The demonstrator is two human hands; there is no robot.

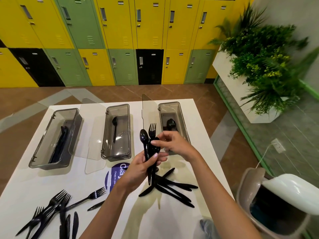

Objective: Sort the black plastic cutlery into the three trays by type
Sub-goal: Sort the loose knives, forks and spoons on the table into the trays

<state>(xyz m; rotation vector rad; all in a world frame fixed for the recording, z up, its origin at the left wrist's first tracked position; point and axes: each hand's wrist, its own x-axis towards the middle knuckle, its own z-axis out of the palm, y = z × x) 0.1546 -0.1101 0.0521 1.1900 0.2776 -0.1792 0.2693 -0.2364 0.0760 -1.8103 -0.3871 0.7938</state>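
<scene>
I stand at a white rectangular table (198, 121). Beyond its far edge: brown tiled floor (112, 92), then a wall of two-tier metal lockers (120, 40) with yellow, green and black doors. Right of the table, far end: white planter box (222, 66) of bushy green plants. Right, near end: beige swing-lid bin (248, 183), white lid. Between them, a low white wall socket (278, 144) with a cable plugged in.

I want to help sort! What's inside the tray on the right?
Black spoon bowls show partway down the right tray. Its near end is hidden behind the right hand, so the handles and how many pieces lie inside cannot be seen.
</scene>
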